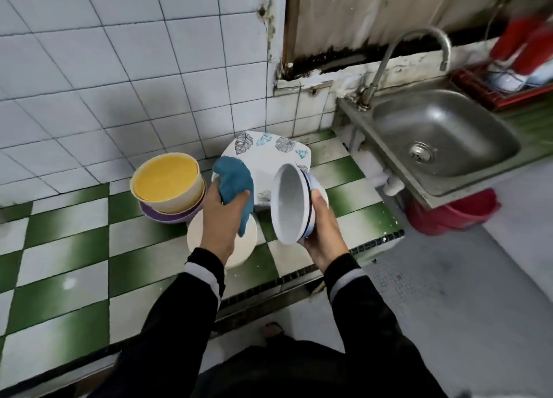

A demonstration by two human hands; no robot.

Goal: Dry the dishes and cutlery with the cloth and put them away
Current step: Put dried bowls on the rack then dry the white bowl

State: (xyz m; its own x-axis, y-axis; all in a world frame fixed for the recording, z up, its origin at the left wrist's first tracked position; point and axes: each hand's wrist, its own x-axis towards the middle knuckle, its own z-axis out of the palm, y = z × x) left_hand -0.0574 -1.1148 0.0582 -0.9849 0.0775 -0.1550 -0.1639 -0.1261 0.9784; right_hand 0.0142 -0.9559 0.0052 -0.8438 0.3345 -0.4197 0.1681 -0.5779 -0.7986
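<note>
Currently the right hand (321, 233) grips an empty white bowl (288, 203), tipped on edge over the surface (74, 248). The left hand (223, 218) clutches the cloth (235, 179) just beside it. Risk: a damp bowl could slip from the fingers and break. Left of the fingers, the stacked yellow bowl (166, 178) appears empty.

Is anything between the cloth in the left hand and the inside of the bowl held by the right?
Nothing visible does. The bowl's mouth is tilted toward the cloth with open space between; the leaf-print plate lies beyond them, not in the gap.
</note>
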